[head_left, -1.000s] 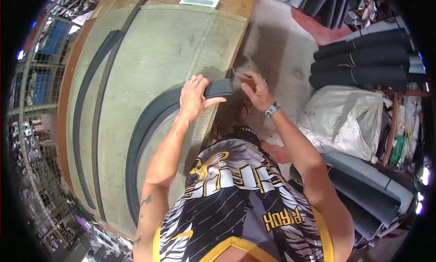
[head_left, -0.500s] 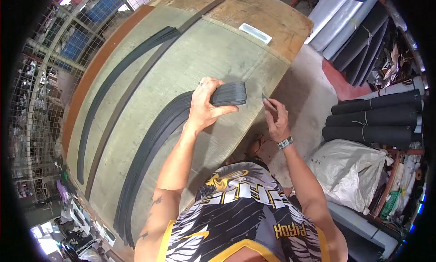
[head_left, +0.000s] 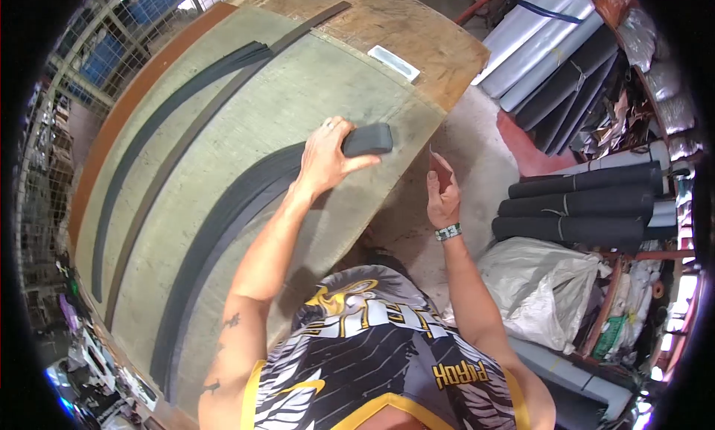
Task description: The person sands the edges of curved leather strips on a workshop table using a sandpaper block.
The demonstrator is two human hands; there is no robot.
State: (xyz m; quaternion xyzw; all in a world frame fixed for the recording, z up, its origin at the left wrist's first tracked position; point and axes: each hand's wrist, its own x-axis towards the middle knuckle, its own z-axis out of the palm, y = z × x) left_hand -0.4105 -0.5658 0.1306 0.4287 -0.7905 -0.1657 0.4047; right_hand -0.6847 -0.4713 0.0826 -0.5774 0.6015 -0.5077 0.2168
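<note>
My left hand is wrapped round the bundle of long dark strips near its squared end, with the thumb along the near side. The bundle curves down the pale green table mat toward the lower left. My right hand is raised beyond the table's right edge, apart from the bundle. A small pointed thing, too small to name, sticks up from its fingers.
A thinner bundle of dark strips and a long brown bar lie farther left on the mat. A white rectangular piece is near the far edge. Dark rolls and a white sack stand at the right.
The end of the bundle in my left hand looks more even than before. My right hand has turned more upright. The whole view has shifted slightly.
</note>
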